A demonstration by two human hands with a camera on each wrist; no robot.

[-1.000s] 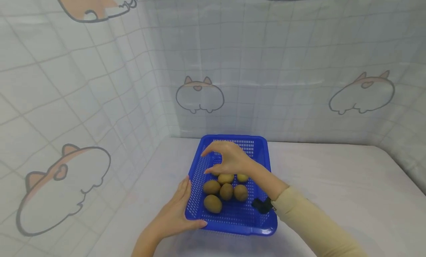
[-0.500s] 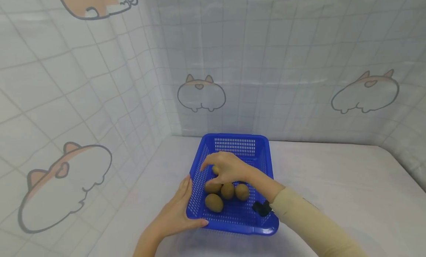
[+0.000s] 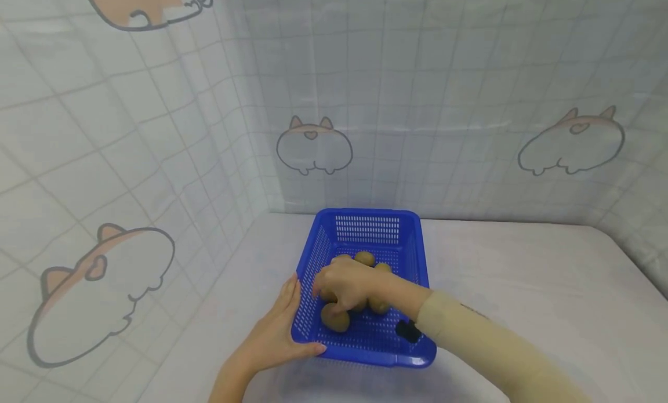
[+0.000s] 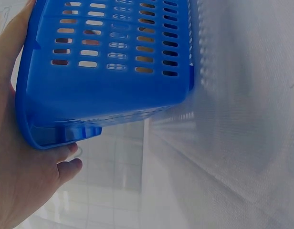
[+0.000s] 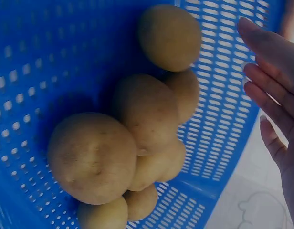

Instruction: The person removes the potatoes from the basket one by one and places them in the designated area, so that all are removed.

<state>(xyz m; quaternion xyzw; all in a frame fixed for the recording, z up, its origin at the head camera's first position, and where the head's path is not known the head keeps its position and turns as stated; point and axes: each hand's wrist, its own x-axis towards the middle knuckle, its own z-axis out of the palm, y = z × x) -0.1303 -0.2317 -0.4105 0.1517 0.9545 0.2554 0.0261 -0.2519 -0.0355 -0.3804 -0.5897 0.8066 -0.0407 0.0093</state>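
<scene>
A blue slotted basket stands on the white table and holds several brown kiwis. My right hand reaches down into it and lies over the near cluster of kiwis. In the right wrist view its fingers are stretched out beside the fruit, not wrapped round any. One kiwi lies just under the hand, towards me. My left hand holds the basket's near left corner, palm on the wall and thumb along the front rim.
A cloth wall with cartoon animal prints rises close behind the basket and along the left side. The white tabletop stretches out to the right. A black wrist-worn camera sits on my right sleeve above the basket's near rim.
My right hand has dropped from above the basket's far half down onto the near kiwis. The back kiwis now show. The left hand and basket have stayed put.
</scene>
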